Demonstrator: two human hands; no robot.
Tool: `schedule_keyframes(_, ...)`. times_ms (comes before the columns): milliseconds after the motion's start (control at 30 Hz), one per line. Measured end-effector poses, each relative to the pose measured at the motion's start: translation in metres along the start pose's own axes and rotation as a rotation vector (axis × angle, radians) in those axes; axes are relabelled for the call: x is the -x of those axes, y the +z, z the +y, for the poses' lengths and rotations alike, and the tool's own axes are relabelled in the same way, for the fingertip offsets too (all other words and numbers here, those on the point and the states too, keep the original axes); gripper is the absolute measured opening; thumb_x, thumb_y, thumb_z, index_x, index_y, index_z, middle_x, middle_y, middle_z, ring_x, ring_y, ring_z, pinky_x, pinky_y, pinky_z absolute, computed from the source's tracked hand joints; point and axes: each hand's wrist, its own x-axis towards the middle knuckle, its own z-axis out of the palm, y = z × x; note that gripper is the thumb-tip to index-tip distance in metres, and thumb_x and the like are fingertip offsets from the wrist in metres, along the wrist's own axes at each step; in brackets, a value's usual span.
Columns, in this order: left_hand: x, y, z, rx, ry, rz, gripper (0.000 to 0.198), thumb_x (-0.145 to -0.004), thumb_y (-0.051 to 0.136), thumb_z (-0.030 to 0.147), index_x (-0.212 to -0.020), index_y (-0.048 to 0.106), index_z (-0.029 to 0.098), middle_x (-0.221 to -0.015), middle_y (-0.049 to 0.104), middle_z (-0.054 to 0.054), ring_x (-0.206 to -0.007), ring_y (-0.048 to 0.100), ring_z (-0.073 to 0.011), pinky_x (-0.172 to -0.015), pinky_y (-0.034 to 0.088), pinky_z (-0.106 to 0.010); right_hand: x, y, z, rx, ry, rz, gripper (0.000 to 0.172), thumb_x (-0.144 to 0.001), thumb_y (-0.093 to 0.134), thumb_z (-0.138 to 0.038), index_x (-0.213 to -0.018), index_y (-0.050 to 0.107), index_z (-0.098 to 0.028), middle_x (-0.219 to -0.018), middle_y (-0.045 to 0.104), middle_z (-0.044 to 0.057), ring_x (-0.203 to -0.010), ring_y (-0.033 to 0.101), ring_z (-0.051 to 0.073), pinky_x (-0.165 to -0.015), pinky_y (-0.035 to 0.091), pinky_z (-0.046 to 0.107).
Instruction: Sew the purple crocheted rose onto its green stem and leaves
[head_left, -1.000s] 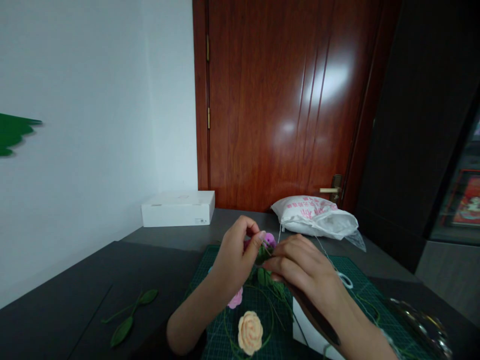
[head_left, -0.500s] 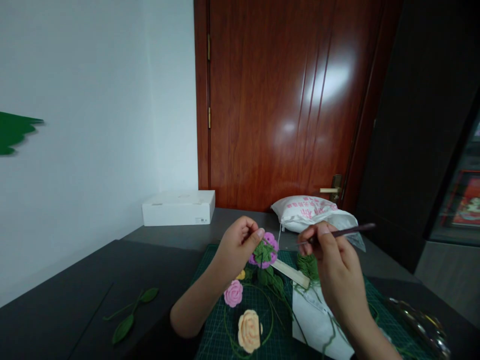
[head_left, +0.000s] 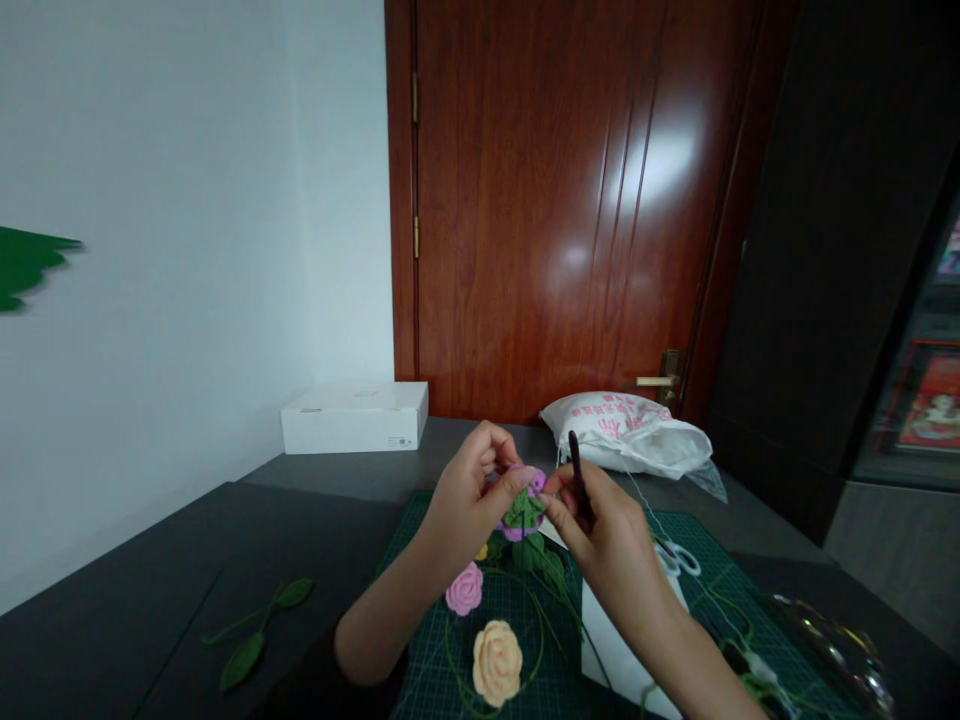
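My left hand [head_left: 466,500] pinches a purple crocheted flower [head_left: 536,480] by its upper edge, with the flower's green underside [head_left: 523,510] turned toward me. In my right hand [head_left: 611,530] is a dark-handled crochet hook [head_left: 577,470], its handle pointing up. The right thumb and fingertips touch the flower's right side; the hook's tip is hidden there. Below the hands, a pink crocheted rose [head_left: 465,588] and a peach crocheted rose [head_left: 497,663] lie on a green cutting mat [head_left: 431,650]. Green crocheted leaves [head_left: 538,560] are just under the flower.
White-handled scissors [head_left: 684,560] and white paper [head_left: 626,655] lie around my right forearm. A leafy green stem [head_left: 259,635] is at left on the dark table [head_left: 315,540]. At the back are a white box [head_left: 352,425] and a white printed bag [head_left: 622,430]. A shiny object [head_left: 832,645] stands right.
My right hand has moved left to the flower, and the crochet hook has swung from level to upright. The scissors have come into view. My left hand has barely moved.
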Motion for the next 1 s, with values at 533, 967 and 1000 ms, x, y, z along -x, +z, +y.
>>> schedule_keyframes(533, 0.003, -0.005, 0.009, 0.249, -0.074, -0.231, 0.022, -0.078, 0.073, 0.015, -0.099, 0.067, 0.017, -0.096, 0.066, -0.005, -0.089, 0.063, -0.0164, -0.083, 0.051, -0.033, -0.005, -0.016, 0.002, -0.020, 0.046, 0.118, 0.004, -0.083, 0.056, -0.017, -0.081, 0.055, -0.020, -0.062, 0.049, -0.005, -0.051, 0.049, 0.011, -0.049, 0.041, 0.021)
schedule_keyframes(967, 0.009, -0.008, 0.014, 0.410, -0.133, -0.448, 0.019, -0.083, 0.073, 0.021, -0.099, 0.065, 0.015, -0.094, 0.063, -0.005, -0.085, 0.059, -0.0147, -0.077, 0.046, -0.027, -0.012, -0.030, 0.007, 0.131, 0.005, 0.230, 0.006, -0.085, 0.058, -0.020, -0.080, 0.054, -0.020, -0.062, 0.045, -0.005, -0.053, 0.045, 0.011, -0.053, 0.038, 0.023)
schedule_keyframes(1000, 0.009, -0.008, 0.013, 0.403, -0.126, -0.453, 0.016, -0.084, 0.072, 0.021, -0.097, 0.065, 0.015, -0.095, 0.063, -0.005, -0.086, 0.059, -0.0147, -0.077, 0.046, -0.027, -0.012, -0.029, 0.008, 0.104, 0.035, 0.214, 0.009, -0.086, 0.058, -0.023, -0.079, 0.054, -0.020, -0.063, 0.045, -0.005, -0.054, 0.046, 0.011, -0.053, 0.039, 0.024)
